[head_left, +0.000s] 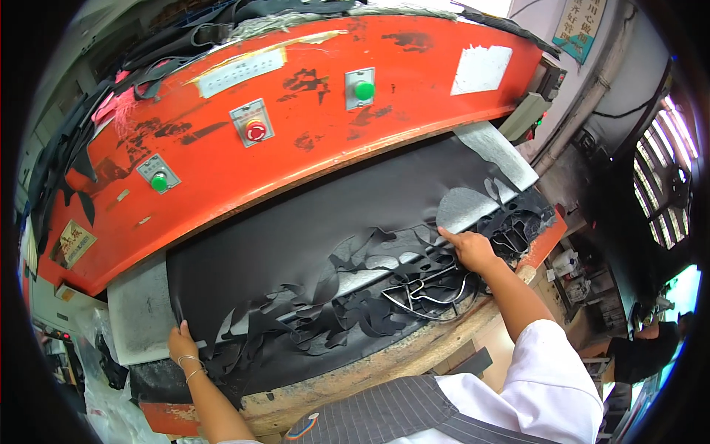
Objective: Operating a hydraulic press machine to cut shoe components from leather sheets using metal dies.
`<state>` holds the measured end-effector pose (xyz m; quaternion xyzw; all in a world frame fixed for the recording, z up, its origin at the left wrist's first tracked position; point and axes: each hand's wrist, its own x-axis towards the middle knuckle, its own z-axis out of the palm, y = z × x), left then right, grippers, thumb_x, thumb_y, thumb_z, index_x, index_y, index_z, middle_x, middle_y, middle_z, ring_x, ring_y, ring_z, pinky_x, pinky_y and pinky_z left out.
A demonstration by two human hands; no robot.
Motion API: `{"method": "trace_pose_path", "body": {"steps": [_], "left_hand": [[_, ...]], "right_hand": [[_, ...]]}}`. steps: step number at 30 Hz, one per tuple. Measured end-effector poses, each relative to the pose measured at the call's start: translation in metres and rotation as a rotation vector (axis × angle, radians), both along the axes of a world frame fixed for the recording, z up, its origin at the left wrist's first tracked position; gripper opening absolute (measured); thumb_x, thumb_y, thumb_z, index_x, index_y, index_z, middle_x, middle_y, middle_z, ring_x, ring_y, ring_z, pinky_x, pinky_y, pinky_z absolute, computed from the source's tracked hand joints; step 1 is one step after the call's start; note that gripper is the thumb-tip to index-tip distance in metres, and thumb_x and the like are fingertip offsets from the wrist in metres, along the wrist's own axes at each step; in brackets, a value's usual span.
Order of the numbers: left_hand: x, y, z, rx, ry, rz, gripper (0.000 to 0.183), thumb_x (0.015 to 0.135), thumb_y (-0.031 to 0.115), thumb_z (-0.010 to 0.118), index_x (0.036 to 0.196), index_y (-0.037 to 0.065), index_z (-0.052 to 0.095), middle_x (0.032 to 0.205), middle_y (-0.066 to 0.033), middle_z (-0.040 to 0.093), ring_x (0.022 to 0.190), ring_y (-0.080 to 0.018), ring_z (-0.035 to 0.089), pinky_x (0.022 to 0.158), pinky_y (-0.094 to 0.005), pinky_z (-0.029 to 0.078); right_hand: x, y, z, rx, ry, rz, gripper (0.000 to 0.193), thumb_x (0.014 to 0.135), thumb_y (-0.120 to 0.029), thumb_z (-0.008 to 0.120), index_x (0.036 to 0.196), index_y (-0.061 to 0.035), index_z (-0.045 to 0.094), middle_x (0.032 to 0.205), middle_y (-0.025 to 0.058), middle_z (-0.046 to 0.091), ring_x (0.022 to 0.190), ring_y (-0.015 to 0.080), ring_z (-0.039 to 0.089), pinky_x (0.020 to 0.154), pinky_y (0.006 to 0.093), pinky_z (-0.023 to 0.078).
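While the black sheet (310,222) lies spread over the pale slab (140,314) beneath the front of the orange machine (310,126), the left hand (184,345) has its grip pinched on the sheet's near left corner. Farther right, the right hand (472,250) reaches one digit to the ragged near edge, just beside a rounded cut-out, though I cannot tell whether its grip is closed on anything. Between the hands, torn black strips (296,322) hang over the slab's near edge, and a bent metal frame (425,300) rests near the right forearm.
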<state>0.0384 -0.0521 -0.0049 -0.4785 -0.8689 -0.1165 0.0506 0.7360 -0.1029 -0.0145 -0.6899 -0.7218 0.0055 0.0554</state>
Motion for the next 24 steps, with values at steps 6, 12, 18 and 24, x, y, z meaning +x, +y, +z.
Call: {"method": "trace_pose_path", "body": {"steps": [6,12,18,24], "left_hand": [[-0.004,-0.021,0.003,0.292,0.314,-0.097,0.054,0.079,0.033,0.074,0.122,0.005,0.056,0.116,-0.0138,0.062,0.104,-0.0336,0.059,0.086,-0.0447,0.047],[0.189,-0.033,0.028,-0.333,-0.189,-0.484,0.08,0.075,0.058,0.069,0.144,0.031,0.04,0.158,-0.014,0.021,0.145,-0.0449,0.009,0.105,-0.0748,0.01],[0.211,-0.121,0.039,-0.522,-0.225,-0.641,0.079,0.077,0.056,0.07,0.147,0.036,0.037,0.162,-0.0132,-0.001,0.145,-0.047,-0.001,0.102,-0.073,0.021],[0.161,-0.204,0.057,-0.688,-0.285,-0.721,0.065,0.082,0.052,0.067,0.139,0.025,0.051,0.153,-0.0157,0.033,0.14,-0.0409,0.027,0.105,-0.0524,0.032]], "right_hand": [[-0.026,-0.021,0.036,0.078,-0.046,0.109,0.047,0.085,-0.02,0.061,0.132,-0.0182,0.057,0.104,0.0051,0.063,0.101,0.0246,0.056,0.088,0.0386,0.041],[-0.044,-0.092,0.066,-0.189,0.126,0.35,0.076,0.073,-0.053,0.073,0.135,-0.0149,0.053,0.144,0.0216,0.04,0.137,0.0379,0.033,0.112,0.052,0.025],[-0.037,-0.106,0.074,-0.165,0.052,0.452,0.071,0.061,-0.047,0.082,0.121,-0.0134,0.063,0.139,0.018,0.044,0.129,0.0348,0.041,0.109,0.0501,0.029],[-0.032,-0.109,0.069,-0.091,0.146,0.606,0.06,0.057,-0.038,0.085,0.101,-0.0035,0.066,0.089,0.0106,0.058,0.092,0.0308,0.055,0.093,0.0432,0.039]]}}
